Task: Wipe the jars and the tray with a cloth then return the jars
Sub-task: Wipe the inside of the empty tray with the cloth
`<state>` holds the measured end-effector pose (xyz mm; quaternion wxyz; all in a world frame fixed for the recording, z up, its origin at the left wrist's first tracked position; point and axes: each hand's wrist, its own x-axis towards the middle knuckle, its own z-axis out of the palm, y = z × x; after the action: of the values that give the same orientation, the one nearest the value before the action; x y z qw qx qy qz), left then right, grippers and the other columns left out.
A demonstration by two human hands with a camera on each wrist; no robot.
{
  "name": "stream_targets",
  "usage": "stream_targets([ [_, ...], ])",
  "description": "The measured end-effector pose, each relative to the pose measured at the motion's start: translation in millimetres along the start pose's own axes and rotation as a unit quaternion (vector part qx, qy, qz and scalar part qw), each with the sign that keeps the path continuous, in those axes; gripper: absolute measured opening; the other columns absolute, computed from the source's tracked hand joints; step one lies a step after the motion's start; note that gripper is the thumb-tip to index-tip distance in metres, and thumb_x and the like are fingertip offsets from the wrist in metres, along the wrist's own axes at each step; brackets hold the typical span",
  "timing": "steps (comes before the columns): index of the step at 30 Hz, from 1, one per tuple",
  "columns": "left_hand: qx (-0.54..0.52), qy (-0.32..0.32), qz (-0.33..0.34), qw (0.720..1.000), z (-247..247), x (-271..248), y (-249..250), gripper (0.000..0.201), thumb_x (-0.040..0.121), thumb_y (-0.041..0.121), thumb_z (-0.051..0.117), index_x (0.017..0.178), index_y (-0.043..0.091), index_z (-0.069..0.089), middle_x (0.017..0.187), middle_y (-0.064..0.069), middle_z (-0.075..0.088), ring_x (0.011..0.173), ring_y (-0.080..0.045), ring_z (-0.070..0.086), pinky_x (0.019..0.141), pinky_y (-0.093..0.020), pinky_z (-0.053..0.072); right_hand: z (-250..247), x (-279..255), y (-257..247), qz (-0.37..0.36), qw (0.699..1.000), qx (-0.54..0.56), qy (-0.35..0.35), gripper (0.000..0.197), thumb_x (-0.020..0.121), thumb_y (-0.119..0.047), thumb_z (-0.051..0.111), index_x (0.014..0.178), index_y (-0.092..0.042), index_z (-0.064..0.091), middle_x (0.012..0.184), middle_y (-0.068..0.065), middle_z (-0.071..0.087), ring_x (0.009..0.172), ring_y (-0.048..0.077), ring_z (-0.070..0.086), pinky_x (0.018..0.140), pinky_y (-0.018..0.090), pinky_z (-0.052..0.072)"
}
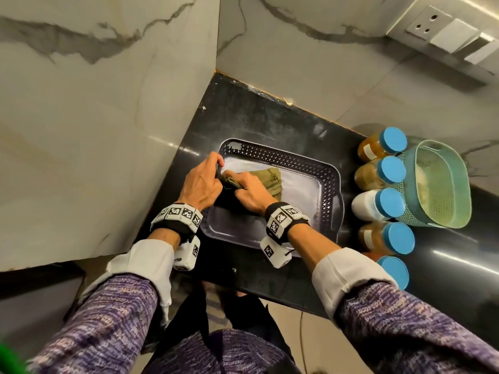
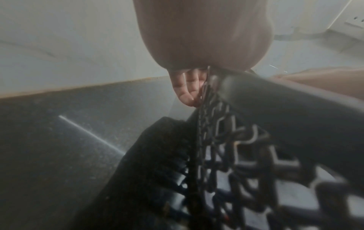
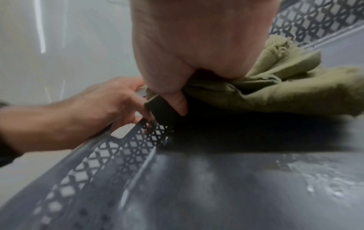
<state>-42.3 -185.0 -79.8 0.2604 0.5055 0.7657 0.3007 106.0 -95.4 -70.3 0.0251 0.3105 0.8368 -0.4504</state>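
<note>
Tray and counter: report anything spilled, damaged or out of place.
White residue streaks the tray floor on its right side, beyond the olive cloth; whether it is powder or moisture is unclear. A pale powdery film dulls the black counter behind the tray. The jars lie on their sides.

Grey-veined marble walls [image 1: 108,117] meet in a corner at the top of the frame, dark speckled counter [image 1: 256,117] below, a socket panel [image 1: 442,33] upper right, beige floor [image 1: 310,333] along the bottom.
</note>
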Motion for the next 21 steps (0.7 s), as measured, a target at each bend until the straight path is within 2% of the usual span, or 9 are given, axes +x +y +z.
stream_targets([
  [3, 0.025, -0.023, 0.009, 0.999, -4, 5, 3, 0.044, 0.075, -0.003, 0.053, 0.115, 0.016, 0.049, 0.097, -0.010, 0.061, 0.082, -0.044, 0.059, 0.070, -0.049, 0.048, 17, -19, 2, -0.034, 0.996, -0.031, -0.081, 0.055, 0.069, -0.017, 0.043, 0.110, -0.002, 0.077, 0.102, 0.021, 0.074, 0.088, 0.037, 0.068, 0.081, 0.035, 0.050],
  [6, 0.054, -0.067, 0.031, 0.996, -5, 11, 9, 0.043, 0.078, -0.001, 0.056, 0.117, 0.015, 0.051, 0.100, -0.013, 0.063, 0.085, -0.046, 0.060, 0.071, -0.049, 0.047, 39, -39, 9, -0.042, 0.985, -0.077, -0.148, 0.080, 0.068, -0.035, 0.035, 0.139, -0.013, 0.066, 0.104, 0.023, 0.065, 0.095, 0.038, 0.062, 0.087, 0.042, 0.049],
  [10, 0.078, -0.105, 0.060, 0.990, -10, 16, 8, 0.037, 0.079, 0.003, 0.057, 0.113, 0.017, 0.049, 0.101, -0.013, 0.067, 0.082, -0.044, 0.060, 0.067, -0.044, 0.043, 36, -58, 12, -0.057, 0.983, -0.073, -0.161, 0.077, 0.069, -0.017, 0.044, 0.143, -0.015, 0.064, 0.110, 0.022, 0.069, 0.102, 0.034, 0.059, 0.095, 0.042, 0.048],
  [12, 0.084, -0.117, 0.071, 0.987, -11, 24, 11, 0.037, 0.080, 0.001, 0.057, 0.113, 0.015, 0.050, 0.101, -0.014, 0.067, 0.083, -0.042, 0.060, 0.068, -0.040, 0.038, 33, -70, 11, -0.064, 0.982, -0.078, -0.160, 0.079, 0.068, -0.013, 0.046, 0.145, -0.015, 0.062, 0.131, 0.017, 0.069, 0.109, 0.030, 0.057, 0.100, 0.036, 0.045],
  [14, 0.105, -0.141, 0.086, 0.981, -8, 37, 22, 0.041, 0.081, -0.001, 0.056, 0.118, 0.014, 0.050, 0.104, -0.016, 0.067, 0.086, -0.041, 0.062, 0.070, -0.040, 0.038, 38, -77, 10, -0.056, 0.982, -0.091, -0.157, 0.081, 0.069, -0.012, 0.046, 0.148, -0.016, 0.059, 0.157, 0.004, 0.054, 0.118, 0.030, 0.055, 0.108, 0.037, 0.042],
  [15, 0.119, -0.156, 0.100, 0.975, -5, 44, 29, 0.045, 0.082, -0.003, 0.056, 0.123, 0.014, 0.050, 0.109, -0.017, 0.067, 0.090, -0.042, 0.064, 0.072, -0.042, 0.041, 41, -77, 8, -0.053, 0.983, -0.093, -0.149, 0.080, 0.070, -0.012, 0.046, 0.148, -0.017, 0.058, 0.162, 0.001, 0.048, 0.120, 0.032, 0.054, 0.110, 0.039, 0.041],
  [17, 0.131, -0.174, 0.137, 0.966, 2, 56, 44, 0.065, 0.081, -0.007, 0.055, 0.142, 0.015, 0.047, 0.128, -0.018, 0.063, 0.105, -0.042, 0.064, 0.084, -0.049, 0.049, 43, -67, 3, -0.056, 0.988, -0.095, -0.104, 0.071, 0.071, -0.011, 0.048, 0.140, -0.013, 0.063, 0.157, 0.007, 0.053, 0.112, 0.039, 0.059, 0.106, 0.043, 0.045],
  [18, 0.141, -0.175, 0.155, 0.962, 5, 59, 51, 0.076, 0.080, -0.008, 0.056, 0.151, 0.016, 0.043, 0.137, -0.017, 0.059, 0.113, -0.041, 0.061, 0.091, -0.052, 0.049, 43, -59, 2, -0.042, 0.992, -0.091, -0.072, 0.063, 0.071, -0.010, 0.049, 0.130, -0.008, 0.067, 0.147, 0.014, 0.061, 0.104, 0.042, 0.060, 0.100, 0.045, 0.047],
  [21, 0.137, -0.095, 0.201, 0.965, 6, 54, 66, 0.088, 0.073, 0.003, 0.062, 0.157, 0.013, 0.038, 0.148, -0.014, 0.051, 0.133, -0.035, 0.051, 0.102, -0.053, 0.043, 33, -31, -1, 0.048, 0.995, -0.068, 0.062, 0.044, 0.073, -0.014, 0.050, 0.111, 0.002, 0.068, 0.111, 0.029, 0.071, 0.092, 0.047, 0.065, 0.082, 0.049, 0.054],
])
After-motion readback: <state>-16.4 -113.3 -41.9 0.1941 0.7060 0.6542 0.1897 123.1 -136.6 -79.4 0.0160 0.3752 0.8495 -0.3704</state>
